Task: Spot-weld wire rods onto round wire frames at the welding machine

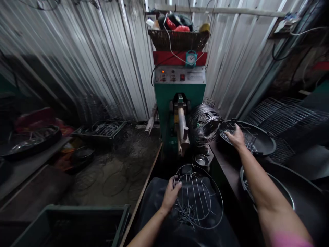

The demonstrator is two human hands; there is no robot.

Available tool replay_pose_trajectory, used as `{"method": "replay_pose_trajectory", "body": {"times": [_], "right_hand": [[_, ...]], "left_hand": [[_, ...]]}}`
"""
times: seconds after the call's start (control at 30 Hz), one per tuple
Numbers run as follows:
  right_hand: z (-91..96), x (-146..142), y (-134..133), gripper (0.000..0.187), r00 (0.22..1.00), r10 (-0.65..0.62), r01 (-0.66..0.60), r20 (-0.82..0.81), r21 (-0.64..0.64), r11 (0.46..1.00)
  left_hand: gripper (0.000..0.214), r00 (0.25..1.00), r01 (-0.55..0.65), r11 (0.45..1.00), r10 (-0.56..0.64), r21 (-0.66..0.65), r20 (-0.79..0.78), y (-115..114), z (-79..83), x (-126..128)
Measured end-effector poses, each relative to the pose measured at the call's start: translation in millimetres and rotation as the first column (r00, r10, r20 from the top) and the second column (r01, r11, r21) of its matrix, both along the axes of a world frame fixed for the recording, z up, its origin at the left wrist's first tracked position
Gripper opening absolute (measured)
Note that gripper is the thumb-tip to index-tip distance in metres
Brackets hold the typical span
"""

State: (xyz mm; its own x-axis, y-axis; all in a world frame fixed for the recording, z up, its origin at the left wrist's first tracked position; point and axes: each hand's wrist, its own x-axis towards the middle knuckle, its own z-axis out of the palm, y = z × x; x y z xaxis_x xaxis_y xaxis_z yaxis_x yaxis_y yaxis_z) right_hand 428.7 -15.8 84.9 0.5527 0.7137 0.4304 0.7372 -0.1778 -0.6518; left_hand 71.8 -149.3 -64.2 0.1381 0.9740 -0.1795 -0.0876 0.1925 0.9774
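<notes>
My left hand (171, 192) grips the left rim of a round wire rack (199, 197) that lies on my lap, with several short wire pieces (186, 212) loose on it. My right hand (236, 137) reaches out to the right into a dark round pan (259, 144) that holds more short wires; its fingers are curled over them, and I cannot make out what they hold. A stack of wire rings (204, 123) hangs beside the arm (183, 128) of a green welding machine (180, 99) straight ahead.
A small steel bowl (202, 160) sits below the machine arm. Another metal basin (269, 187) lies under my right forearm. Wire grids (285, 115) are stacked at the right. At the left are a green crate (72, 223), loose rings on the floor (113, 178) and corrugated walls.
</notes>
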Motion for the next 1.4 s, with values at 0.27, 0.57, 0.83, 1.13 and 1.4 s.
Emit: {"method": "replay_pose_trajectory", "body": {"times": [0.27, 0.57, 0.83, 1.13, 1.4], "right_hand": [[52.8, -5, 13, 0.030, 0.944, 0.316, -0.282, -0.099, 0.259, 0.924], [40.2, -47, -87, 0.034, 0.860, 0.400, -0.383, -0.317, 0.119, 0.916], [-66.6, -55, -165, 0.024, 0.764, 0.613, -0.643, -0.198, -0.166, 0.748], [-75.6, -68, -172, 0.023, 0.537, 0.823, -0.773, 0.185, -0.283, 0.568], [-90.9, -40, -171, 0.021, 0.482, 0.869, -0.818, 0.113, -0.298, 0.492]], "left_hand": [[0.038, 0.992, -0.012, 0.991, 0.027, 0.130, -0.120, -1, 6.4, -6], [0.052, 0.997, -0.016, 1.000, 0.016, 0.001, 0.072, -6, 12.4, -5], [0.051, 0.988, 0.004, 0.998, 0.005, -0.059, 0.154, -9, 3.2, -14], [0.064, 0.981, -0.016, 0.985, 0.049, -0.173, 0.188, -4, 8.2, -9], [0.059, 0.985, -0.036, 0.977, 0.070, -0.209, 0.159, 40, 26.6, 18]]}}
